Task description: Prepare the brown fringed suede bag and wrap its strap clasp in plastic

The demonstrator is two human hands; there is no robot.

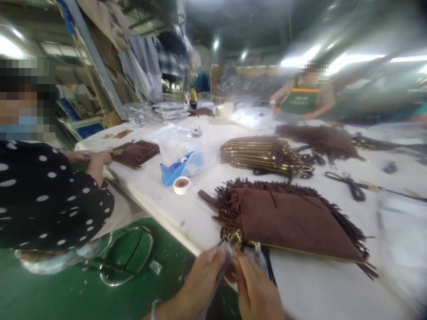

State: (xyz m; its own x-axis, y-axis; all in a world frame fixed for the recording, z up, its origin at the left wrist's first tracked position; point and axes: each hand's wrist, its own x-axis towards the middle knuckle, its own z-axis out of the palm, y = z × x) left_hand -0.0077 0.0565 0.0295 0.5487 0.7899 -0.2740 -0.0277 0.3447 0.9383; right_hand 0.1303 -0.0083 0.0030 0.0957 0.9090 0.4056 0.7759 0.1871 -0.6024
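My left hand (208,271) and my right hand (255,282) are close together at the front edge of the table, fingers closed in a pinch. What they grip is small and blurred; a greyish, filmy piece shows between them, and I cannot make out its kind. Just beyond my fingertips are gold metal clasps (233,235) at the corner of a brown fringed bag (293,222), which lies flat. A dark strap (269,266) hangs over the edge beside my right hand.
A white-topped table (167,213) bears a stack of gold-zipped brown bags (256,153), more fringed bags (320,140), a white tub (182,185) and blue plastic packaging (178,169). At left, a person in a dotted top (50,195) handles another bag (135,153). Another person (302,98) stands opposite.
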